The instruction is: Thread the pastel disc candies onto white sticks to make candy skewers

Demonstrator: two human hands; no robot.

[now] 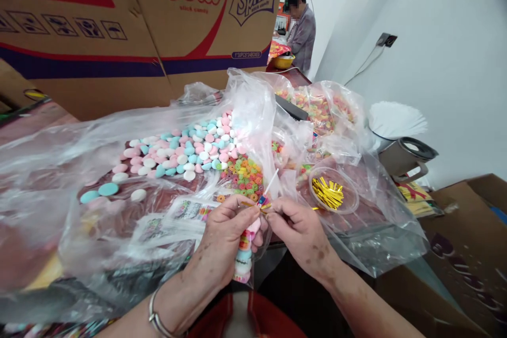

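Bare forearms come up from the bottom edge, a silvery metal bracelet (pixel 153 312) round the left wrist. Between the hands hangs a slim clear plastic pouch (pixel 243 261) filled with pink, orange, blue and white sweets, tilted slightly, its gathered neck uppermost. The left hand (pixel 232 229) is closed round that neck; the right hand (pixel 303 229) pinches a shiny gold twist tie (pixel 264 207) there between thumb and fingers. A thin white stick (pixel 271 181) pokes out above the fingertips towards one o'clock. Taking the pouch as the clock's centre, flat white printed plastic packets (pixel 192 210) lie at ten o'clock, and smooth pink, blue and white rounded sweets (pixel 178 156) spread over clear sheeting at eleven. Small multicoloured ring-shaped sweets (pixel 245 175) sit at twelve. At two o'clock, a round clear plastic tub (pixel 351 202) holds more gold ties (pixel 328 193), with a grey lidded mug (pixel 407 158) farther out. Beyond, a large brown printed carton (pixel 138 63) stands at eleven; at one, a co-worker in a greyish top (pixel 304 37) is well apart.
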